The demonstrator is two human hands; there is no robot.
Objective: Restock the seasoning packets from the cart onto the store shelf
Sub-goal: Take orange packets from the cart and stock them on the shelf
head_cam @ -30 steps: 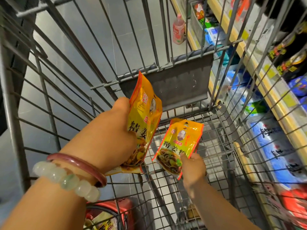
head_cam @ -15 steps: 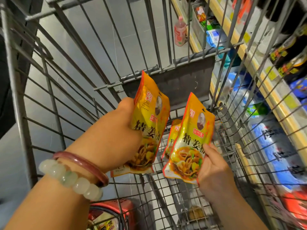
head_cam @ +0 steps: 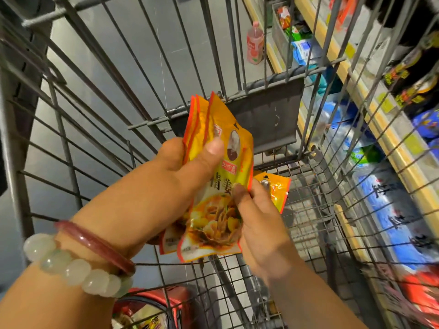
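We hold a small stack of flat yellow foil seasoning packets with red edges (head_cam: 221, 186) above the basket of the grey wire shopping cart (head_cam: 306, 224). Our left hand (head_cam: 175, 176) grasps the stack from the left, the thumb pressed across the face of the front packet and the other fingers hidden behind; at least three packet tops fan out above the thumb. Our right hand (head_cam: 259, 224) pinches the lower right edge of the front packet, thumb on its printed face.

The step in hand, as we read it, is gathering packets into one bundle before they go to the shelf. To do it well, we square the edges now: the tops are splayed and the bottoms are staggered, so the right hand should tap or slide the front packet until it lies flush with the ones behind, while the left thumb eases just enough to let it shift without letting the stack slip. The foil looks slick, so a loose fan may well slide apart in transit.

One more yellow packet (head_cam: 275, 188) lies on the cart floor just behind our right hand, partly covered by it. Once the stack sits firmly in the left hand alone, we free the right to pick that one up.

The store shelf with yellow edge strips (head_cam: 389, 141) runs along the right, beyond the cart's wire side, with blue bags and dark packages on it. We cannot tell from here which slot takes these packets.
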